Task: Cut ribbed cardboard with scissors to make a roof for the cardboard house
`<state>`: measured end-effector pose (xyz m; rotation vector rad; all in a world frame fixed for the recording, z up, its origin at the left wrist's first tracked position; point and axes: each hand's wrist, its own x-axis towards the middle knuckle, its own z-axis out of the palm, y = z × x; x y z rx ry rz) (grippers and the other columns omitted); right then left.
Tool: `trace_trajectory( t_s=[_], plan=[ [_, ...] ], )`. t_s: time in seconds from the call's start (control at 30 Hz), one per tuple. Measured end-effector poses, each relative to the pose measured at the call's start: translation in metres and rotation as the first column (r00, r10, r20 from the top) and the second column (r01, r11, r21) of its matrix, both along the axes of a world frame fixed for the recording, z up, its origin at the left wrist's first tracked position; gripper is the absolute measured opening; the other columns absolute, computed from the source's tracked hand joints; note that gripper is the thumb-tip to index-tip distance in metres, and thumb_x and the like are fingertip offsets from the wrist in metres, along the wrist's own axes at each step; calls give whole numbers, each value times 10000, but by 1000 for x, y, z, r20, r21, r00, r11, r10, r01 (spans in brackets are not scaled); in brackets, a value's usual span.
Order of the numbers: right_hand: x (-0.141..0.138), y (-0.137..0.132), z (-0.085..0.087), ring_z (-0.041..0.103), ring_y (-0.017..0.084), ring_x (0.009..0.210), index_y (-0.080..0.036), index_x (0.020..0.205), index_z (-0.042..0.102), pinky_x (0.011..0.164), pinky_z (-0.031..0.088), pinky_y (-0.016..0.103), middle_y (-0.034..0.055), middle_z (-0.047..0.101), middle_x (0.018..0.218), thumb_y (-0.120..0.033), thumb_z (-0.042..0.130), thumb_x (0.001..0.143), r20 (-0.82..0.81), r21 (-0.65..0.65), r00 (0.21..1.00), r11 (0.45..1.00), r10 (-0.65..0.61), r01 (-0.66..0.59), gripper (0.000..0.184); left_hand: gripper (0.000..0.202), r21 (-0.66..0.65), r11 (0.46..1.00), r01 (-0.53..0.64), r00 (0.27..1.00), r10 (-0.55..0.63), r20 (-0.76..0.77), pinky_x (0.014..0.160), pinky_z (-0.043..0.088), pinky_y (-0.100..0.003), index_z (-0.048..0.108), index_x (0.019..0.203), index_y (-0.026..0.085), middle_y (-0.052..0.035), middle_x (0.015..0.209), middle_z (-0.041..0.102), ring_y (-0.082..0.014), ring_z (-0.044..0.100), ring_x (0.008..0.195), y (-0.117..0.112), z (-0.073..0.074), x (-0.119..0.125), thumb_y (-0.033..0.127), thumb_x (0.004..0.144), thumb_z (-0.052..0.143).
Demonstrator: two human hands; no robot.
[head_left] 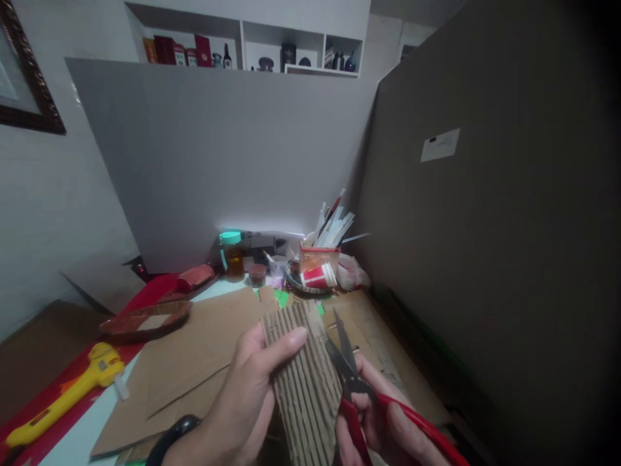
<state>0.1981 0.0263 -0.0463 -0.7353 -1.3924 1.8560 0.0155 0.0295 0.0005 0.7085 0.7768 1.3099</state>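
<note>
A strip of ridged corrugated cardboard [310, 382] is held upright in my left hand [250, 382], thumb across its front and fingers behind. My right hand [388, 421] grips a pair of red-handled scissors [356, 386], whose dark blades stand apart and point up beside the strip's right edge. The lower end of the strip runs out of the picture. Beneath my hands lies a large flat cardboard sheet [204, 346] with a dark slit across it.
A yellow glue gun [68, 395] lies at the left, near a shallow reddish-brown tray [145, 320]. Along the back stand a teal-lidded bottle [233, 259], a red paper cup [317, 276] on its side and a box of white sticks [320, 259]. Grey panels rise behind and at the right.
</note>
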Motion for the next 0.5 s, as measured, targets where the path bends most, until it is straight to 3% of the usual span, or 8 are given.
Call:
trace_trajectory(
  t_s=[0.1,0.17,0.3,0.4,0.5],
  plan=[
    [-2,-7,-1,558,126,569,-238,1000,406,583,446,249,-1,619,685,-880,487,771,18,30,996,996,-86,86,687,154,-25,1000,-6,1000,6,16,701,573,-235,686,964,158,-57,861,751,-192,723,808,-1,0,2,248,847,730],
    [-3,-8,-7,498,108,534,-241,980,405,548,378,239,-21,592,670,-832,489,818,148,145,971,976,-185,164,619,173,-28,999,-19,1000,19,0,674,570,-240,684,965,158,-61,846,753,-200,726,795,-2,-1,4,260,839,743],
    [-2,-7,-19,475,139,636,-252,1048,409,604,317,288,-22,563,781,-583,547,863,300,524,876,833,-377,178,403,254,-11,998,-59,997,58,-54,683,575,-270,679,995,139,-81,870,760,-227,727,821,-4,-5,9,305,825,768],
    [-1,-7,-19,470,149,657,-267,1099,383,619,330,289,-41,505,785,-329,521,853,322,593,860,792,-395,141,289,247,10,997,-71,994,72,-83,734,579,-296,671,1016,129,-91,925,763,-235,723,868,-3,-7,10,285,842,748],
    [0,-8,-14,503,146,679,-283,1166,381,622,352,269,-42,529,816,-285,527,860,318,660,851,742,-417,117,339,230,32,997,-66,992,69,-110,755,577,-304,673,1012,117,-99,935,768,-236,723,874,-3,-10,12,260,845,739]
  ],
)
